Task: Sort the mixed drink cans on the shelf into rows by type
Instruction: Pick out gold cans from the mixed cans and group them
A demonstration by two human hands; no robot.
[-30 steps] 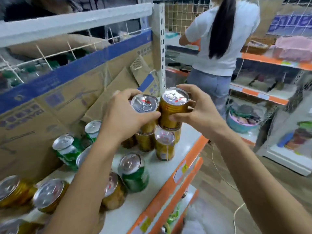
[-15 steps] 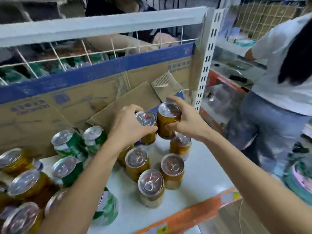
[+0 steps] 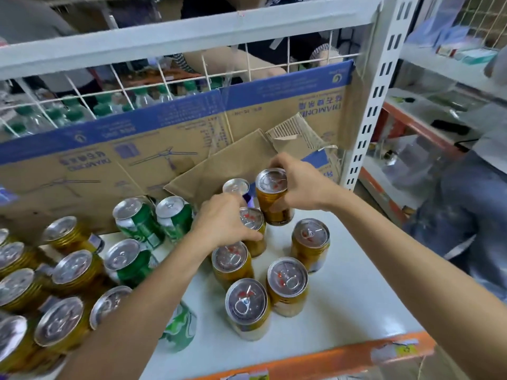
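Right hand (image 3: 300,185) clamps the tilted gold can (image 3: 273,204) round its top, fingers curled behind and thumb in front. The can is near the back right corner of the shelf (image 3: 351,305); can't tell if its base touches the board.

Left hand (image 3: 222,223) wraps the middle gold can (image 3: 252,220) just front-left of the tilted one. Thumb lies across the can's front, other fingers hidden.

A silver-topped can (image 3: 236,186) stands behind the left hand, close to the cardboard (image 3: 164,149) lining the back edge.

The four front gold cans (image 3: 286,283) stand upright in a loose cluster between the hands and the orange front edge (image 3: 329,357).

Green cans (image 3: 137,223) stand left of the left forearm — one more sits partly under it. The left gold cans (image 3: 71,270) crowd the shelf's left end.

Another person in jeans (image 3: 466,204) stands past the right upright.
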